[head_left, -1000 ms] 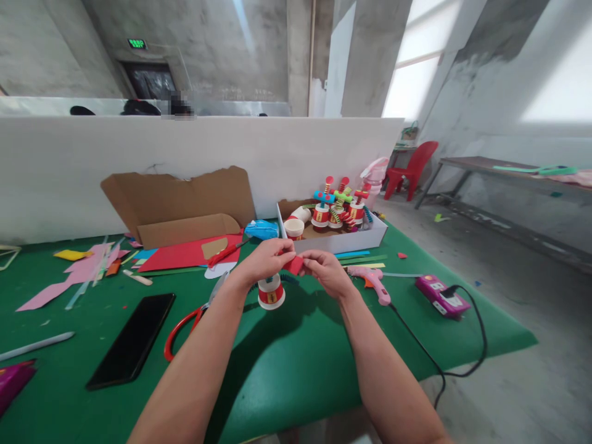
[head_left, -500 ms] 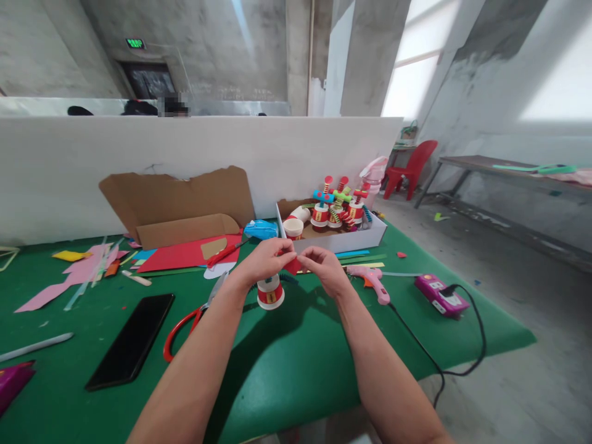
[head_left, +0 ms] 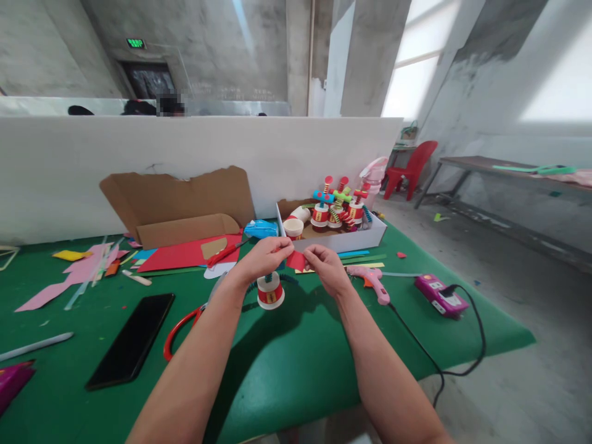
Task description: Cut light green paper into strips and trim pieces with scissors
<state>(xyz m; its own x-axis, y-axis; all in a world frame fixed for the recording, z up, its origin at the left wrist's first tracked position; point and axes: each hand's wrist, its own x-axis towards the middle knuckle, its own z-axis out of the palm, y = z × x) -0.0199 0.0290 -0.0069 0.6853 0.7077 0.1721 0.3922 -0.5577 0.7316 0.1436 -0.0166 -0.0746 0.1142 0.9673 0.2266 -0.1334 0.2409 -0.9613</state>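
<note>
My left hand (head_left: 264,257) and my right hand (head_left: 327,268) meet above the green table, both pinching a small piece of red paper (head_left: 295,261) held between them. Just below the hands an upturned paper cup with a red band (head_left: 271,291) stands on the table, with a dark coiled piece sticking out at its sides. Red-handled scissors (head_left: 185,323) lie under my left forearm.
A white box (head_left: 337,239) with several finished cup figures sits behind the hands. A pink glue gun (head_left: 374,282) and a pink power strip (head_left: 438,295) with a black cable lie to the right. A black phone (head_left: 132,339), paper scraps and cardboard (head_left: 178,203) lie at left.
Both hands have risen slightly with the red paper, and the paper now shows more spread between the fingers. The cup has stayed put.
</note>
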